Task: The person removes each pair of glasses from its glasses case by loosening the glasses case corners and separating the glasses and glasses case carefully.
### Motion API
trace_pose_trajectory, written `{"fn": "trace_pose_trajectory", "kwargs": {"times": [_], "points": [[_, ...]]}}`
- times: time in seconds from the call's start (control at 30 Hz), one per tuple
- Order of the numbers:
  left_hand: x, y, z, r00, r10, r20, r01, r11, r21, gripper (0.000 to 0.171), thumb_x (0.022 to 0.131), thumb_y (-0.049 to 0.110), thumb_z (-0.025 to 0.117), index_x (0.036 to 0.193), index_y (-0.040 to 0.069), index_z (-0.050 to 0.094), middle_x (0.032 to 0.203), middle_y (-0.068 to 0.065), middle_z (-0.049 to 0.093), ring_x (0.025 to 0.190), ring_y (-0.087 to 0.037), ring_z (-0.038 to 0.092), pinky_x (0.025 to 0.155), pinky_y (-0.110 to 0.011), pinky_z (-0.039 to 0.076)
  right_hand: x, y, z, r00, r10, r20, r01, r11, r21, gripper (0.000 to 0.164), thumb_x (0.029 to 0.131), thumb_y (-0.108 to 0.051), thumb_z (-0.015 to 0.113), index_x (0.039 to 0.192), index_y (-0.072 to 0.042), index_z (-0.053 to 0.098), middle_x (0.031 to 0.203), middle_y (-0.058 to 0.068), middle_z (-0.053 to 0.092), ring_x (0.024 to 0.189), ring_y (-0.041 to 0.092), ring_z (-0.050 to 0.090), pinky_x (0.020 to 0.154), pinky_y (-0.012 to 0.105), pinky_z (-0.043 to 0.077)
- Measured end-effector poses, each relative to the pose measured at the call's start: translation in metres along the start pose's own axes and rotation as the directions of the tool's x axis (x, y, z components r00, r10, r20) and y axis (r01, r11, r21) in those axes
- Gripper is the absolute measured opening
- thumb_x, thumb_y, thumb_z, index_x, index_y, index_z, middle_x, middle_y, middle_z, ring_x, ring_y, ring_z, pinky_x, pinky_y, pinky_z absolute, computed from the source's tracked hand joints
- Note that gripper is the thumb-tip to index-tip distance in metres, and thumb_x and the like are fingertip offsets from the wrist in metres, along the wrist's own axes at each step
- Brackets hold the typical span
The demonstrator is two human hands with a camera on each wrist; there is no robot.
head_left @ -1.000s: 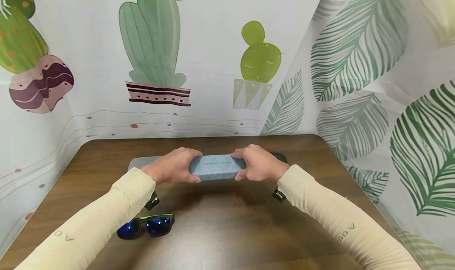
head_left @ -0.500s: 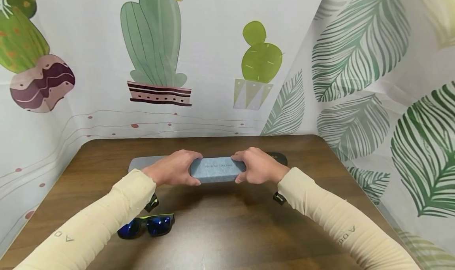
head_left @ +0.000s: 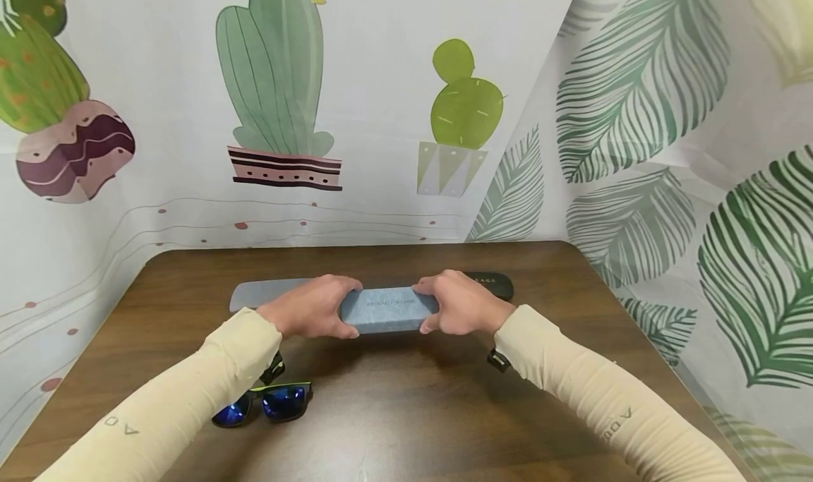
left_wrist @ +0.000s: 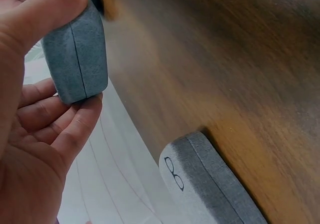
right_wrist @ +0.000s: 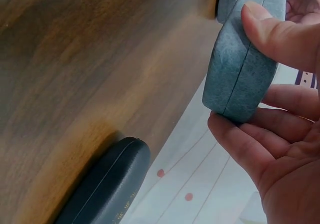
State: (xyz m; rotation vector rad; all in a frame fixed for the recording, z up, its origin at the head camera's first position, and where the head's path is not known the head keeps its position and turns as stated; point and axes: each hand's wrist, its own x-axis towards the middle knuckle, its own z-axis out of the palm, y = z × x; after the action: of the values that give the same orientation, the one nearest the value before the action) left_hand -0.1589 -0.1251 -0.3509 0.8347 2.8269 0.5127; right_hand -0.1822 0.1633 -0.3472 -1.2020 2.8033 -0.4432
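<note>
Both hands hold a blue-grey glasses case by its two ends, with small lettering on the lid facing up. My left hand grips the left end, its thumb on the near side and its fingers at the far side. On the right end, my right hand grips in the same way. A thin seam runs along the closed case in the left wrist view. Dark shadows lie on the table below it. Sunglasses with blue mirrored lenses and a yellow-green top edge lie nearer, partly behind the left sleeve.
A grey glasses case with a spectacles mark lies behind the left hand. Behind the right hand lies a black glasses case with gold lettering. The brown wooden table ends at a printed cloth backdrop.
Both hands and the blue-grey case have shifted slightly toward the near side of the table. More of the black case and its gold lettering shows now.
</note>
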Motion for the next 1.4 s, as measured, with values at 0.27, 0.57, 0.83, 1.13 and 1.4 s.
{"fn": "trace_pose_trajectory", "kwargs": {"times": [0.27, 0.57, 0.83, 1.13, 1.4], "points": [[0.000, 0.000, 0.005, 1.000, 0.001, -0.002, -0.001, 1.000, 0.000, 0.071, 0.081, 0.034, 0.089, 0.135, -0.001, 0.059, 0.121, -0.009, 0.070, 0.095, -0.016, 0.063, 0.083, -0.033, 0.056, 0.000, 0.000, 0.004, 1.000, 0.000, 0.001, 0.000, 1.000, -0.019, 0.059, 0.078, -0.024, 0.090, 0.129, 0.000, 0.071, 0.123, 0.009, 0.075, 0.099, 0.019, 0.071, 0.088, 0.036, 0.059], [0.000, -0.001, 0.014, 1.000, -0.027, 0.012, 0.027, 1.000, -0.010, 0.072, 0.081, 0.033, 0.089, 0.136, -0.001, 0.058, 0.123, -0.010, 0.068, 0.097, -0.018, 0.062, 0.086, -0.036, 0.055, -0.002, -0.001, 0.011, 1.000, 0.000, 0.008, 0.001, 1.000, -0.031, 0.060, 0.079, -0.024, 0.089, 0.129, 0.002, 0.070, 0.126, 0.013, 0.074, 0.100, 0.024, 0.073, 0.091, 0.039, 0.059], [-0.001, -0.002, 0.019, 0.999, -0.033, 0.016, 0.033, 0.999, -0.003, 0.073, 0.081, 0.034, 0.089, 0.137, -0.001, 0.058, 0.126, -0.011, 0.068, 0.100, -0.019, 0.062, 0.089, -0.038, 0.055, -0.002, 0.000, 0.016, 0.999, 0.021, 0.028, -0.020, 0.999, -0.031, 0.060, 0.080, -0.024, 0.088, 0.132, 0.000, 0.070, 0.129, 0.014, 0.074, 0.102, 0.024, 0.073, 0.092, 0.039, 0.058], [0.000, -0.005, 0.024, 1.000, -0.026, 0.014, 0.026, 1.000, 0.013, 0.075, 0.080, 0.036, 0.089, 0.138, -0.001, 0.058, 0.126, -0.010, 0.068, 0.100, -0.017, 0.062, 0.087, -0.036, 0.054, -0.003, 0.001, 0.021, 0.999, 0.017, 0.037, -0.017, 1.000, -0.016, 0.059, 0.080, -0.024, 0.088, 0.131, 0.001, 0.070, 0.125, 0.012, 0.075, 0.093, 0.018, 0.070, 0.084, 0.034, 0.058], [0.002, -0.005, 0.029, 0.999, -0.025, 0.025, 0.024, 1.000, 0.015, 0.075, 0.079, 0.034, 0.090, 0.136, -0.003, 0.059, 0.124, -0.011, 0.069, 0.099, -0.017, 0.062, 0.087, -0.036, 0.054, -0.004, 0.002, 0.026, 0.999, 0.020, 0.043, -0.019, 1.000, -0.015, 0.060, 0.080, -0.025, 0.088, 0.132, 0.001, 0.070, 0.128, 0.013, 0.074, 0.099, 0.019, 0.072, 0.089, 0.036, 0.058]]}}
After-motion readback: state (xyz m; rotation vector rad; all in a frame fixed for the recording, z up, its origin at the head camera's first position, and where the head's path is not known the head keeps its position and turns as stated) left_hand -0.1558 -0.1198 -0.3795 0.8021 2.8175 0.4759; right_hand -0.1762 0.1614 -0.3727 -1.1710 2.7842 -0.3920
